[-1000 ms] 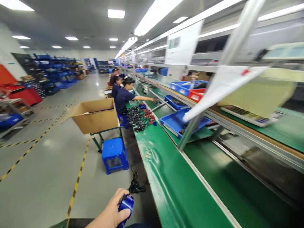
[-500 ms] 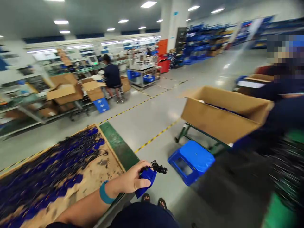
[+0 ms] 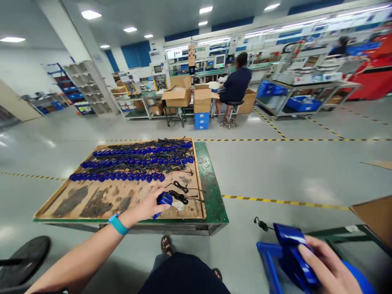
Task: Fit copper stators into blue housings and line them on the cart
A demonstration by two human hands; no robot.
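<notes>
The left hand [image 3: 149,208], fingers clamped on a blue part [image 3: 165,199], had carried it over and set it on the board [image 3: 92,200], while the right hand [image 3: 329,265] gripped a blue case [image 3: 290,250].

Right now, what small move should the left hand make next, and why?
Probably slide the left hand forward and lay its small blue plastic unit with black cord at the end of the nearest row of matching blue units on the brown wooden board: that row ends just ahead, with bare board there.
</notes>
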